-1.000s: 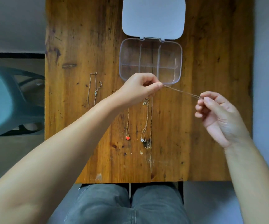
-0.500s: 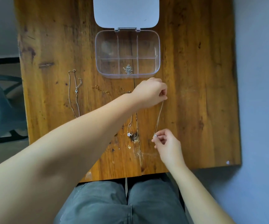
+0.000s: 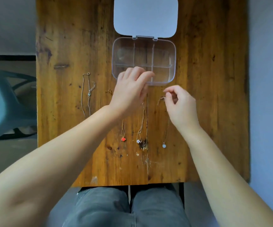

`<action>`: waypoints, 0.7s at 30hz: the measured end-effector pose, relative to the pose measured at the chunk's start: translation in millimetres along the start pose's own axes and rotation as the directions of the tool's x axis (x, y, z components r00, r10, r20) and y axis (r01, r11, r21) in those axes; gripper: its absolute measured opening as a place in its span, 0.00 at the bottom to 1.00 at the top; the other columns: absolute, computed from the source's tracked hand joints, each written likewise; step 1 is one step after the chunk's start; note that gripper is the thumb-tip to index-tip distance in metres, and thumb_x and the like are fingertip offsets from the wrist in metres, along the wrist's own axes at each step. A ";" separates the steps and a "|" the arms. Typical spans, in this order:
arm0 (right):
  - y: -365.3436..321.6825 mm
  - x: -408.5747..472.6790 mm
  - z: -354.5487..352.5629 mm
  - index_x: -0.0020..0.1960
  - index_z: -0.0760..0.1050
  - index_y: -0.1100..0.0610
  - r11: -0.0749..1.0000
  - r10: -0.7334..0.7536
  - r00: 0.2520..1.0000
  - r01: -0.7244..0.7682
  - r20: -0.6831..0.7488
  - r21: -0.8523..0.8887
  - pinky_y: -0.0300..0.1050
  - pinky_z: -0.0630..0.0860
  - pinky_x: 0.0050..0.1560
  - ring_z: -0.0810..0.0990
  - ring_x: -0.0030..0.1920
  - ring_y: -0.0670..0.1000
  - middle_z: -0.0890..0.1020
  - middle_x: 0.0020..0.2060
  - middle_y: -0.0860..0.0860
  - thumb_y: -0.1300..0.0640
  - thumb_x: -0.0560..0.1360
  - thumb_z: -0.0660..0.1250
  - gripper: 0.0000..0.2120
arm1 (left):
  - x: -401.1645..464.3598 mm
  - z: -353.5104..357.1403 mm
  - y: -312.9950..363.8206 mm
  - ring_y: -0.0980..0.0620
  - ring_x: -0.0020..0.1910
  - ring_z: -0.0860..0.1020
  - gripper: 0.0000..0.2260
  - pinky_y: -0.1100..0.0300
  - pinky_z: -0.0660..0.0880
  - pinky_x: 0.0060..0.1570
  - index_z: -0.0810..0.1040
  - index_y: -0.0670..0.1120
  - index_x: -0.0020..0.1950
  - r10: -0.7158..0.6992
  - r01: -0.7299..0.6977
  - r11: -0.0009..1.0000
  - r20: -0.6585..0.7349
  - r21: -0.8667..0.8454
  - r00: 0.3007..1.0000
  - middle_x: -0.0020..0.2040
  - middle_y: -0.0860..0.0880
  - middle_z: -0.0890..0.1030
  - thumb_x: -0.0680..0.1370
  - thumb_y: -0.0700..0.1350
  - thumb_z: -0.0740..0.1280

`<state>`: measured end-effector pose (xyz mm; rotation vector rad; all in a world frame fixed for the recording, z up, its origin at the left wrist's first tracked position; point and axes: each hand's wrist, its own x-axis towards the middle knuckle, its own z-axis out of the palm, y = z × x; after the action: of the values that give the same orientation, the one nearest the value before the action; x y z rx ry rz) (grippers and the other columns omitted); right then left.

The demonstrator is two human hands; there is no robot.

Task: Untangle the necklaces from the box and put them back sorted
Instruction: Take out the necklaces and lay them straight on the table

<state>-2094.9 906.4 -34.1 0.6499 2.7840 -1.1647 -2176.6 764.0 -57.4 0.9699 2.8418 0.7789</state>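
Head view shows the chain with the pale round pendant, stretched taut between both hands a second ago, now lying straight on the surface as the rightmost of four laid-out necklaces, beside the flower pendant and the red pendant. Right hand pinches narrowly at that chain's clasp end, while the left hand reaches into the open clear box, fingers curled; whether it grips anything I cannot tell. Untangling looks nearly finished, with sorting back still ahead.
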 end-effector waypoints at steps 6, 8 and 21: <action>-50.6 86.9 27.7 0.66 0.73 0.53 0.820 -0.127 0.890 0.342 0.438 -0.458 0.56 0.68 0.64 0.71 0.64 0.58 0.76 0.63 0.56 0.64 0.78 0.57 0.19 | -14.1 -21.5 -52.1 0.40 0.58 0.72 0.10 0.44 0.64 0.59 0.78 0.44 0.56 -0.123 0.103 0.981 0.120 0.163 0.985 0.55 0.42 0.80 0.79 0.43 0.61; -54.5 94.9 35.0 0.66 0.73 0.54 0.680 -0.091 0.844 0.440 0.529 -0.586 0.60 0.65 0.65 0.71 0.64 0.60 0.76 0.63 0.58 0.64 0.77 0.59 0.19 | -5.9 -22.4 -51.9 0.40 0.54 0.74 0.09 0.44 0.64 0.58 0.81 0.43 0.52 -0.113 0.100 0.985 0.091 0.138 0.989 0.50 0.43 0.82 0.79 0.42 0.61; -48.7 99.0 19.4 0.50 0.75 0.51 0.891 -0.076 0.764 0.340 0.641 -0.299 0.32 0.69 0.37 0.76 0.45 0.48 0.77 0.46 0.49 0.58 0.75 0.66 0.05 | 1.2 -16.0 -50.6 0.43 0.54 0.74 0.08 0.45 0.62 0.61 0.80 0.43 0.51 -0.123 0.121 0.992 0.062 0.032 0.991 0.50 0.44 0.82 0.79 0.40 0.61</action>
<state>-2206.6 898.0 -36.0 -0.0981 2.4162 -0.6150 -2209.1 723.2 -67.2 0.7999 2.8328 0.6847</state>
